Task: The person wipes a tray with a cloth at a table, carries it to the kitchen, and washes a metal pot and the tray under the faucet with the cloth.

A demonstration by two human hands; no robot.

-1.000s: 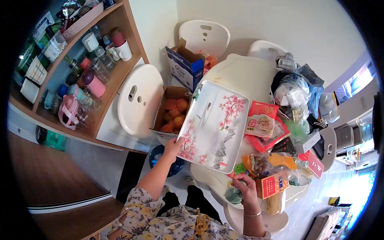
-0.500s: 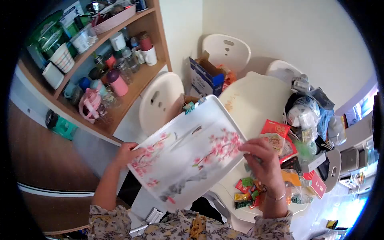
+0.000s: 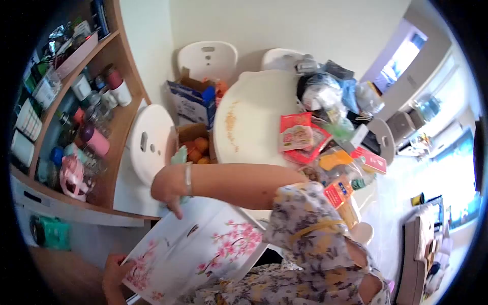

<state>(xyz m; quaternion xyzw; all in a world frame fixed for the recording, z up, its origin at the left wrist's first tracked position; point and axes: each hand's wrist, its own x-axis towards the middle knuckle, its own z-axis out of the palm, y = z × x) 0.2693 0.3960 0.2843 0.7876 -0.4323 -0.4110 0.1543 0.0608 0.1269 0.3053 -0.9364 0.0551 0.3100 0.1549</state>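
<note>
A white tray (image 3: 203,223) printed with pink blossom branches lies tilted in front of my body. My left hand (image 3: 116,272) grips its left edge, fingers curled around the rim. My right arm reaches across to the tray's far edge, and my right hand (image 3: 170,187) is bent down over the tray's upper corner. A pale green cloth (image 3: 179,155) shows beside the wrist and below the palm; most of it is hidden by the hand. Just beyond stands a cardboard box (image 3: 185,133) with orange fruit (image 3: 197,149) inside.
A white table (image 3: 254,112) holds red food packets (image 3: 297,134), bottles and a heap of bags (image 3: 325,94). White chairs (image 3: 152,137) stand around it. A blue carton (image 3: 193,101) sits behind the fruit. At left, a wooden shelf (image 3: 124,122) carries cups and bottles.
My right hand has swung from the tray's right side across to its far left corner. The tray has moved down and left, closer to my body, with my left hand still gripping it.
</note>
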